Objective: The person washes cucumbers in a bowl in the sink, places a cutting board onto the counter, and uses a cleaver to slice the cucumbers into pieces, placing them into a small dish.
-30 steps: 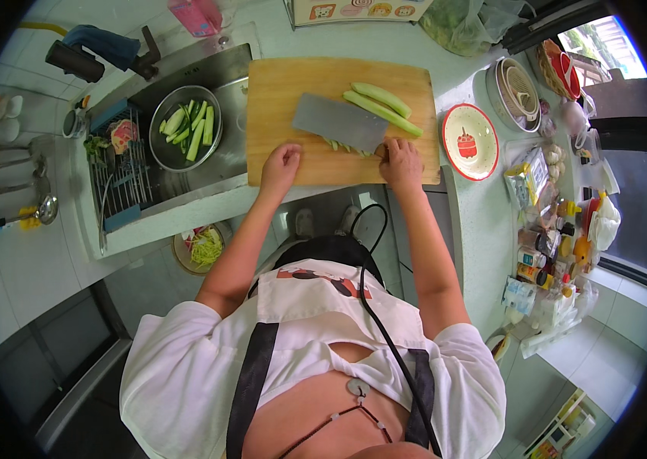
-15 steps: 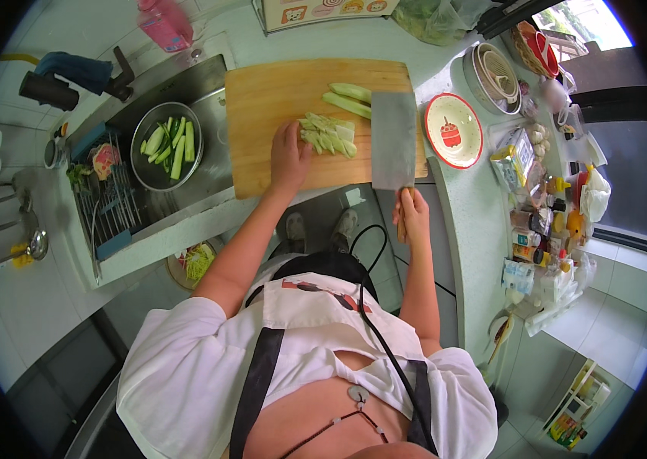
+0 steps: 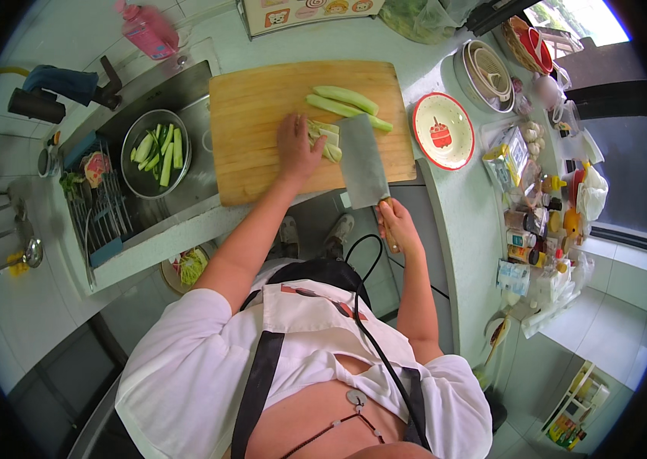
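On the wooden cutting board (image 3: 250, 126), my left hand (image 3: 298, 149) rests with bent fingers over the left side of a heap of pale green vegetable slices (image 3: 329, 141). Part of the heap is hidden under that hand. My right hand (image 3: 398, 224) is wrapped round the wooden handle of a cleaver (image 3: 365, 162). Its broad blade lies slanted at the right side of the slices, so they sit between hand and blade. Just beyond, long peeled green vegetable pieces (image 3: 346, 97) lie on the board, one partly behind the blade tip.
A metal bowl (image 3: 126, 170) of green vegetable pieces stands in the sink (image 3: 199, 115) at left, near a dish rack (image 3: 113, 222). A red-rimmed plate (image 3: 457, 126) sits right of the board. Stacked baskets, garlic and bottles line the right counter. A bin of peelings (image 3: 172, 275) stands below.
The cleaver has moved left and tilted, its blade now against the slices. My left hand has moved onto the heap, which is more bunched together. The long pieces have shifted.
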Available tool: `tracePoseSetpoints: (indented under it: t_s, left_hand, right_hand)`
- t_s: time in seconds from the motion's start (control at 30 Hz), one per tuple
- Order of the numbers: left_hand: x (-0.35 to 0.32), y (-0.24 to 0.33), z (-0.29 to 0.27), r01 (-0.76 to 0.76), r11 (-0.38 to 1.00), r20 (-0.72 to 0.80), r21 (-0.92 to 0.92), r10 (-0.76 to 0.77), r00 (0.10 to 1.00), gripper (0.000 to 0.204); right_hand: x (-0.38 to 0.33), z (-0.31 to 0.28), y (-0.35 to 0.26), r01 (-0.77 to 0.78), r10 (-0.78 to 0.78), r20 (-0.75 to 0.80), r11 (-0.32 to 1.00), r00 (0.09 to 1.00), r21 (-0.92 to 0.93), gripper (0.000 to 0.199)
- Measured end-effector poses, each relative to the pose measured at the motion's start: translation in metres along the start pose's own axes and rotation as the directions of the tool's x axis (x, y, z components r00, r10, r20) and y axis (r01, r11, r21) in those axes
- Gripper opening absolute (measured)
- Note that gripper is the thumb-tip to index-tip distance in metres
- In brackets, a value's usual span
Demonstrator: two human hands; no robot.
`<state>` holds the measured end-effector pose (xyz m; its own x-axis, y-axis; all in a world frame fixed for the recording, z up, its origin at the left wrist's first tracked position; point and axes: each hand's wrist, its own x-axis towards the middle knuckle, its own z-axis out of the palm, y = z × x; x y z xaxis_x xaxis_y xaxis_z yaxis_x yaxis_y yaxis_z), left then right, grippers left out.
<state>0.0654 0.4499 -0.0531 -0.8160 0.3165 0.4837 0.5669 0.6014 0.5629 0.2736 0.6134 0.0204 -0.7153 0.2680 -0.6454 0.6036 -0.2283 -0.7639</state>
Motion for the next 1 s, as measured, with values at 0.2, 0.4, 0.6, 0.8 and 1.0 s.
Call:
tracePoseSetpoints:
  t_s: [0.2, 0.4, 0.6, 0.8, 1.0]
  left_hand:
    - [0.008, 0.022, -0.007, 0.080, 0.996, -0.053, 0.041, -0.077, 0.996, 0.063]
    - [0.011, 0.033, 0.002, 0.146, 0.988, -0.153, -0.046, -0.152, 0.977, 0.060]
    - [0.031, 0.075, 0.017, 0.115, 0.986, -0.159, -0.121, -0.134, 0.978, 0.057]
    - [0.057, 0.144, 0.064, 0.007, 0.974, -0.134, -0.227, -0.038, 0.990, 0.058]
    - [0.077, 0.219, 0.126, -0.076, 0.934, -0.069, -0.350, 0.056, 0.996, 0.057]
  right_hand:
    - [0.033, 0.041, -0.017, 0.004, 0.011, 0.154, 0.995, 0.988, -0.096, 0.021]
    - [0.037, 0.051, -0.033, 0.062, -0.027, 0.250, 0.989, 0.968, -0.136, 0.024]
    - [0.023, 0.017, -0.052, 0.086, -0.060, 0.178, 0.986, 0.982, -0.141, 0.025]
    - [0.011, -0.050, -0.061, 0.143, -0.138, 0.045, 0.982, 0.989, -0.127, 0.022]
    - [0.002, -0.119, -0.067, 0.217, -0.218, -0.151, 0.976, 0.964, -0.026, 0.023]
